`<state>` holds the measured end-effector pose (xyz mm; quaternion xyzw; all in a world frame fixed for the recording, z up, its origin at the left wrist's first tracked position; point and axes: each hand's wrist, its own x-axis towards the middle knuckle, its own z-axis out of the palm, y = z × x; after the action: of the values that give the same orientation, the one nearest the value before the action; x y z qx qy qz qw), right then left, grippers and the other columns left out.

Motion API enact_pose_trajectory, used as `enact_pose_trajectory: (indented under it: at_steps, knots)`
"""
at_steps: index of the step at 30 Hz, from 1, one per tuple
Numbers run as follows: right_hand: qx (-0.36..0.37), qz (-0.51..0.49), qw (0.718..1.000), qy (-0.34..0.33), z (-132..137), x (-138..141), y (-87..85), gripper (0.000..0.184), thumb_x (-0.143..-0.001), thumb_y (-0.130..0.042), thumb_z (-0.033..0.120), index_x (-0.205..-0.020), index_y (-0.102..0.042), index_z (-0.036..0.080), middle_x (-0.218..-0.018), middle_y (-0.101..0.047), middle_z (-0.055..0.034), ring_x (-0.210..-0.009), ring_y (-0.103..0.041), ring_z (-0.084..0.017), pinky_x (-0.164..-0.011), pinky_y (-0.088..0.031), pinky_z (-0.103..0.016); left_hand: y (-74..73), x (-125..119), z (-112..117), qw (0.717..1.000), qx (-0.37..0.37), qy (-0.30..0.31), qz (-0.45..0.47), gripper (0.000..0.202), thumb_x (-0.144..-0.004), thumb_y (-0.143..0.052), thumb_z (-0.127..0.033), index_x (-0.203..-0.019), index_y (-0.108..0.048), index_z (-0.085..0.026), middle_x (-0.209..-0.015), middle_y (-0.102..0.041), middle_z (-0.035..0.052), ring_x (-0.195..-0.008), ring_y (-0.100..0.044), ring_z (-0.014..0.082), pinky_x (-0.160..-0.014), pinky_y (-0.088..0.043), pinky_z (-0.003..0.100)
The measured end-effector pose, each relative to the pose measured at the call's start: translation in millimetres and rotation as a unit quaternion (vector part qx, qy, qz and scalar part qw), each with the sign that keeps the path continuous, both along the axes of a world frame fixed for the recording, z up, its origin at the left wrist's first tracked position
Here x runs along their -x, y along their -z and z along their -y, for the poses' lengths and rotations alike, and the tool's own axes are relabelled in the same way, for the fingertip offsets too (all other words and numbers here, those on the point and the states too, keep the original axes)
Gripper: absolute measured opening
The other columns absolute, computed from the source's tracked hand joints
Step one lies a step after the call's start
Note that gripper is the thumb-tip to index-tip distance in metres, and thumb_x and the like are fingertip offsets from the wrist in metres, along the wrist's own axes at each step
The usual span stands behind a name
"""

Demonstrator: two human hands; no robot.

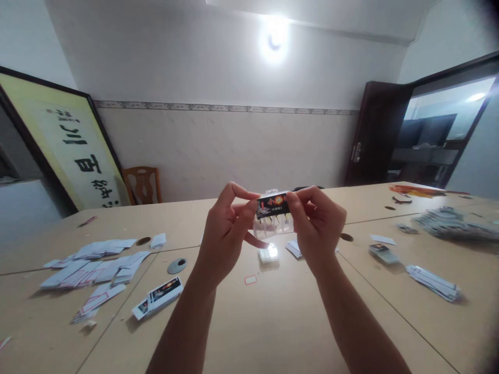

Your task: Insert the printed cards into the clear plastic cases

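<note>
A small clear plastic compartment box [273, 227] is held up above the table, with small yellowish and dark items inside. Across its upper part lies a black printed card [272, 205] with an orange flame-like picture. My left hand [228, 234] pinches the left end of card and box between thumb and fingers. At the right end, my right hand [320, 223] pinches them too, thumb in front. Whether the card is stuck to the lid cannot be seen. Below the hands, another clear box [268, 253] rests on the table near a red-outlined white sticker [250, 280].
Piles of white slips [91, 267] and a stack of printed cards [159, 296] lie left, by a grey grommet cover [177, 265]. To the right are a box with a card [384, 253], a stack of slips [433, 283] and many packed clear pieces [448, 223].
</note>
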<state>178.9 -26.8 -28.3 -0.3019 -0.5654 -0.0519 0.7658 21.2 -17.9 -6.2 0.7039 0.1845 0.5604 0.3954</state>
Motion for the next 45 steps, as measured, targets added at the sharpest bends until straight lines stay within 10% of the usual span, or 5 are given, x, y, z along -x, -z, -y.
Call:
enact_pose_trajectory:
  at_steps: [45]
  knots:
    - [-0.048, -0.009, 0.995, 0.091, 2.6, 7.0, -1.3, 0.024, -0.084, -0.066, 0.018, -0.062, -0.055, 0.020, -0.051, -0.048, 0.0071, -0.045, -0.043, -0.007, -0.043, -0.034, -0.023, 0.4, -2.9, 7.6, 0.999, -0.034, -0.009, 0.009, 0.021, -0.093, -0.065, -0.039, -0.093, -0.053, -0.021, -0.061, -0.059, -0.0068, -0.044, -0.057, 0.0081, -0.040, -0.062, 0.022]
